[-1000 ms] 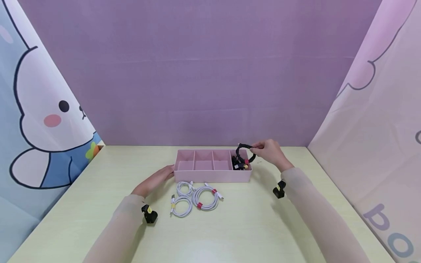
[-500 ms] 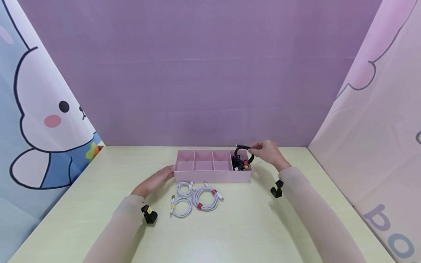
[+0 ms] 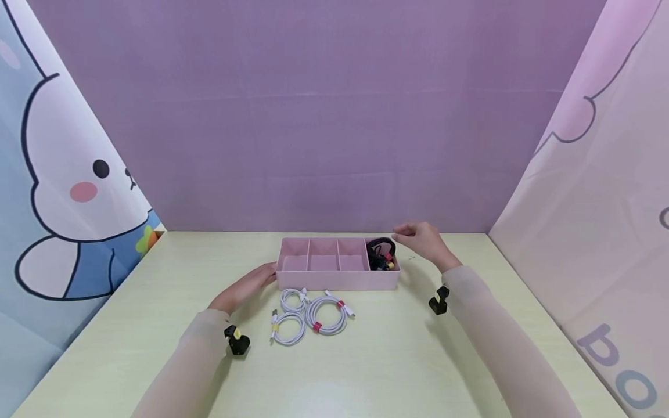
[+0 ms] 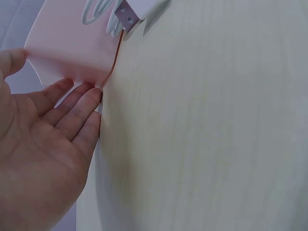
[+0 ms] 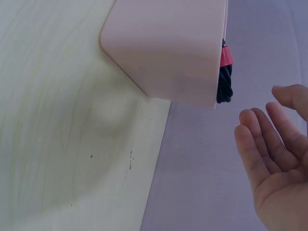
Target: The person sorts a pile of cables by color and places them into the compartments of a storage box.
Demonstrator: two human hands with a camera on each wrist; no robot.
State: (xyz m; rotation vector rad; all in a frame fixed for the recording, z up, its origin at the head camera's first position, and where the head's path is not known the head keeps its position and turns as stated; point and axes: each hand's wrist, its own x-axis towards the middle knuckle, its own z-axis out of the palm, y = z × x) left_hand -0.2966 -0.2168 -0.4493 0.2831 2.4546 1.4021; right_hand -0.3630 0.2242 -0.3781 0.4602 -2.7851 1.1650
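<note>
A pink divided box [image 3: 337,281] stands on the table, its compartments in a row. Coiled black cables [image 3: 381,253] with red and yellow ties fill the rightmost compartment; in the right wrist view a black coil [image 5: 224,86] with a red tie pokes above the rim. My right hand [image 3: 422,240] hovers just right of that compartment, holding nothing, thumb and fingers apart. At the box's left end my left hand [image 3: 250,285] rests its fingertips against the wall, fingers nearly straight. In front of the box lie several white coiled cables [image 3: 326,315], some with red or yellow ties.
The light wooden table [image 3: 397,360] reaches back to a purple backdrop [image 3: 334,116]. Printed cloth panels stand at both sides, the left one with a cartoon animal [image 3: 78,174]. Small black cameras [image 3: 238,341] sit on both wrists.
My right hand has let go of the black coiled cable, which has dropped into the rightmost compartment. The left hand has stayed against the box.
</note>
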